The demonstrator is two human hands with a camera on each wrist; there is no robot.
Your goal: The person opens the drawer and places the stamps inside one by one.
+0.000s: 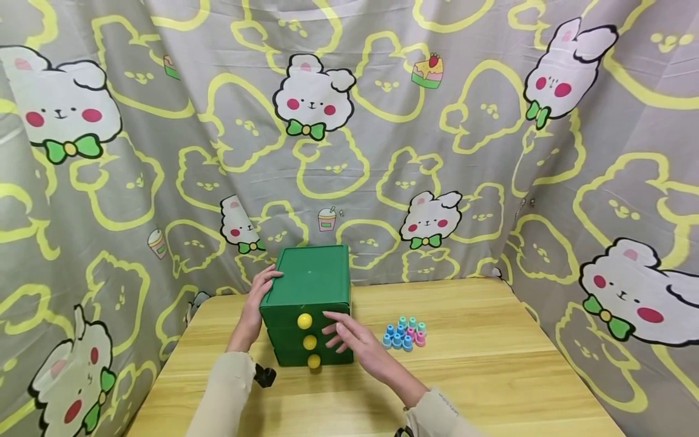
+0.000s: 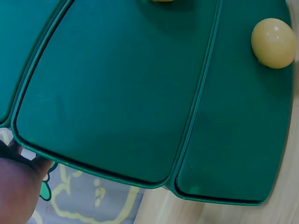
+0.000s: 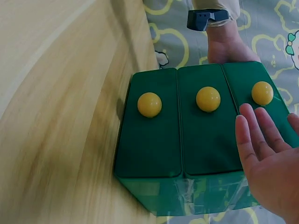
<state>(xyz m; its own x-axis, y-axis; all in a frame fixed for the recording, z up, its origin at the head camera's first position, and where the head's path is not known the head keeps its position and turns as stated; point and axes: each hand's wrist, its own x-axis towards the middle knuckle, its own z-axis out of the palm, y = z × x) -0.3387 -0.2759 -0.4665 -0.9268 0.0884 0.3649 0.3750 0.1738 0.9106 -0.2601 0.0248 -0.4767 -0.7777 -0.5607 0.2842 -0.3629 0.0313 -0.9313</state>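
A green box with three stacked drawers [image 1: 309, 276] stands on the table, its front facing me. Each drawer front carries one round yellow knob; the top knob [image 1: 304, 321] also shows in the right wrist view as a yellow ball [image 3: 262, 93]. My left hand [image 1: 255, 306] rests against the box's left side, fingers reaching its upper edge; in the left wrist view only part of that hand [image 2: 21, 186] shows. My right hand [image 1: 363, 351] hovers before the drawer fronts, right of the knobs, with fingers extended and nothing held. In the right wrist view its fingertips are close below the top knob.
Right of the box, several small blue, teal and pink cup-like pieces [image 1: 404, 334] stand grouped on the wooden table [image 1: 480, 370]. A patterned curtain [image 1: 377, 139] hangs behind and along both sides. A dark band [image 3: 208, 18] circles the left wrist.
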